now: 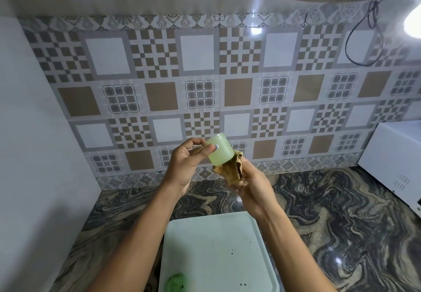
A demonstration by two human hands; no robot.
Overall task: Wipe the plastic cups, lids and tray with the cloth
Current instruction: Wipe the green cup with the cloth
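Note:
My left hand (185,162) holds a pale green translucent plastic cup (219,150) by its side, raised in front of the tiled wall, with the cup tilted so its mouth faces down and right. My right hand (252,185) grips a bunched tan cloth (231,169) that is pushed into the cup's mouth. Below my arms the white tray (227,246) lies on the counter, with a few dark specks on it. A green blurred object (176,282), which I cannot identify, rests at the tray's near left corner.
The tray sits on a dark swirled marble counter (330,212). A white appliance (396,162) stands at the right edge. A white wall (34,155) closes off the left side. A black cable (362,39) hangs on the patterned tiles at upper right.

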